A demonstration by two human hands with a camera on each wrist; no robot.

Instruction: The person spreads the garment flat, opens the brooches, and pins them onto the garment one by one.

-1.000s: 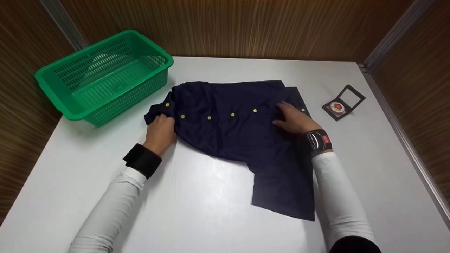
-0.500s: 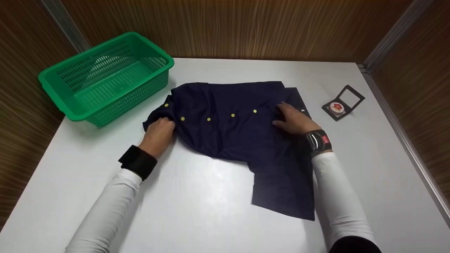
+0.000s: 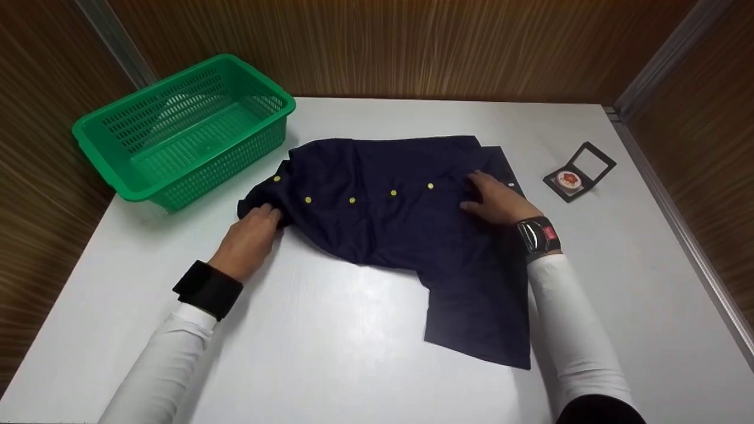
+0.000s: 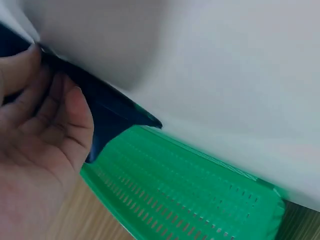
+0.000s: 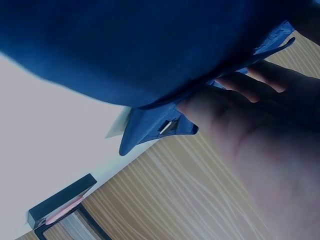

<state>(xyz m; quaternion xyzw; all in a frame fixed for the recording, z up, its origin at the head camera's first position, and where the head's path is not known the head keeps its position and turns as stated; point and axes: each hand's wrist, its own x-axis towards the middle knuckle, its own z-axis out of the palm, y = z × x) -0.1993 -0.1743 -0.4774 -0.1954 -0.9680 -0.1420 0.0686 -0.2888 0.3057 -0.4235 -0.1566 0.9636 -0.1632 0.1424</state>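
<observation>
A navy shirt (image 3: 389,229) with several yellow buttons lies folded across the white table, creased at its left end. At that end my left hand (image 3: 250,238) pinches the cloth along its near edge. The left wrist view shows the curled fingers (image 4: 75,107) against the dark fabric (image 4: 112,112). My right hand (image 3: 498,200) rests on the shirt's right part, thumb and fingers loosely spread. From the right wrist, its palm (image 5: 265,135) and fingers appear beside a raised fold of blue cloth (image 5: 140,50).
A green perforated basket (image 3: 215,171) stands at the back left, close to the shirt's left end. Right of the shirt sits a small black open case (image 3: 580,171) with a round, red-flowered piece in it. Wood-grain walls (image 3: 400,47) border the table (image 3: 330,347).
My left hand has moved down and left along the shirt's left end, and the cloth there has shifted slightly. My right hand has stayed in place.
</observation>
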